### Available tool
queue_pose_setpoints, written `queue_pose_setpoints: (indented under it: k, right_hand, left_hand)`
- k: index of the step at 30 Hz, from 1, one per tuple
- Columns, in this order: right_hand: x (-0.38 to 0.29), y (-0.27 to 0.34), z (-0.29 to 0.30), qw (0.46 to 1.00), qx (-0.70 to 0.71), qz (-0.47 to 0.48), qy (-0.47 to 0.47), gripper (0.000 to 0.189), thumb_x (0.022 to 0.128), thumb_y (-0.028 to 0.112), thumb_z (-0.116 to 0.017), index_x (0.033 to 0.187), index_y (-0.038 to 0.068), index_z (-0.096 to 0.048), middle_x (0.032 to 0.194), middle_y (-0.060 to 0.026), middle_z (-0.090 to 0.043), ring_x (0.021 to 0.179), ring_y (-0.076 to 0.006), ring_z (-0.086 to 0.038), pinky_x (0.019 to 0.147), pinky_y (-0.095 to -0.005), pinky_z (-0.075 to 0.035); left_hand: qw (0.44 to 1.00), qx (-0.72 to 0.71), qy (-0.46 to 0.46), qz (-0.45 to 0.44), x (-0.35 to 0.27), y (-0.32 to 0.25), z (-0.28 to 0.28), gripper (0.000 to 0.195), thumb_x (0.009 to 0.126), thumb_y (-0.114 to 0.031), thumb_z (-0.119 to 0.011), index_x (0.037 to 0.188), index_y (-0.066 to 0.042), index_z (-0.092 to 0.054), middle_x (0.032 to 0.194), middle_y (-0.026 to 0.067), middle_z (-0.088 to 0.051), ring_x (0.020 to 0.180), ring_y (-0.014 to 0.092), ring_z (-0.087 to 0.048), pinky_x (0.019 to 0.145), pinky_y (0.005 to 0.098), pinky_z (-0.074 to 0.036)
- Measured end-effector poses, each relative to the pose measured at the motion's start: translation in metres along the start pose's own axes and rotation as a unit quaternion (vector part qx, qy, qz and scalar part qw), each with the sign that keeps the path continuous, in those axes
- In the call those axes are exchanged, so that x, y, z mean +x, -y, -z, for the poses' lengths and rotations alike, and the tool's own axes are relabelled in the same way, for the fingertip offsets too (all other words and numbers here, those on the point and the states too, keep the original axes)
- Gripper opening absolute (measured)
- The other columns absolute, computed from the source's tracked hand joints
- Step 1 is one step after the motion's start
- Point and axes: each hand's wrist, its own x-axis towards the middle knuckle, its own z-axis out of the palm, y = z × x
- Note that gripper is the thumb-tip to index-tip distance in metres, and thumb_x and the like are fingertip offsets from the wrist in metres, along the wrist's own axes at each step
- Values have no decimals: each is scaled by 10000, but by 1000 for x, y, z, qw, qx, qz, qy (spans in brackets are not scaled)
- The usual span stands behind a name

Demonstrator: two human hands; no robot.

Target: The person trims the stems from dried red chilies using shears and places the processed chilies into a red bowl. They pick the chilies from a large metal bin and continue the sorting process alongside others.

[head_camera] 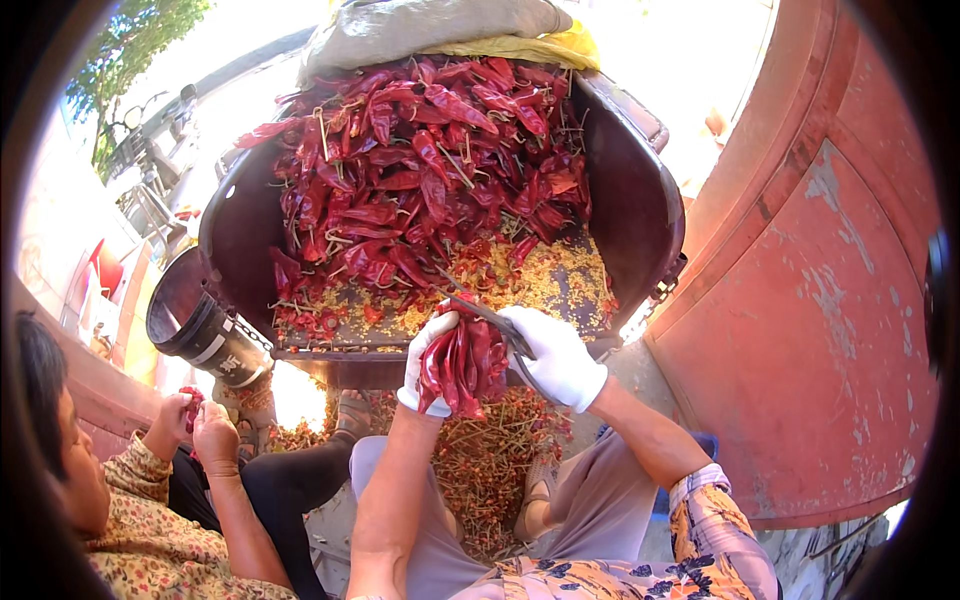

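My left hand (pixel 427 360), in a white glove, grips a bunch of dried red chili peppers (pixel 469 367) whose tips hang down. In my gloved right hand (pixel 553 352) is a pair of dark metal scissors (pixel 491 318), its blades lying across the upper end of the bunch. Just beyond both hands, a large heap of dried red chilies (pixel 435 165) fills much of a dark cart bed (pixel 630 187). Loose yellow seeds (pixel 559 281) and chili scraps cover the near part of its floor.
A co-worker (pixel 165 517) sits at my left, holding a red chili piece (pixel 193 405). A black bucket (pixel 217 337) hangs beside the cart. Cut stems (pixel 487 465) litter the ground between my legs. A red metal door (pixel 810 337) stands at right; sacks (pixel 435 30) lie behind the heap.
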Motion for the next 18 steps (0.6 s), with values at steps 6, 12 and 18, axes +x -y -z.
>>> queue_pose_setpoints:
  k: [6,12,18]
  right_hand:
    - [3,5,-1,1000,-16,-9,-3,277,825,102,-593,1096,67,-547,885,-194,-589,839,-402,-598,712,-451,-479]
    - [5,2,-7,997,-56,10,-58,276,832,102,-594,1105,94,-551,883,-175,-596,834,-387,-606,706,-452,-486]
    - [3,-2,-6,997,-66,-10,-33,350,798,39,-622,1143,64,-570,952,-183,-618,878,-378,-625,747,-409,-505]
  left_hand:
    - [999,-26,20,-6,1,0,8,248,945,-169,-525,1150,-36,-571,1071,167,-667,951,309,-664,842,469,-561]
    - [1000,-16,-14,-10,3,3,7,250,954,-156,-508,1156,-24,-574,1079,151,-663,980,290,-651,879,433,-545]
    - [999,-22,-23,-13,6,5,16,238,952,-167,-525,1132,-25,-588,1027,134,-673,916,273,-662,849,426,-553]
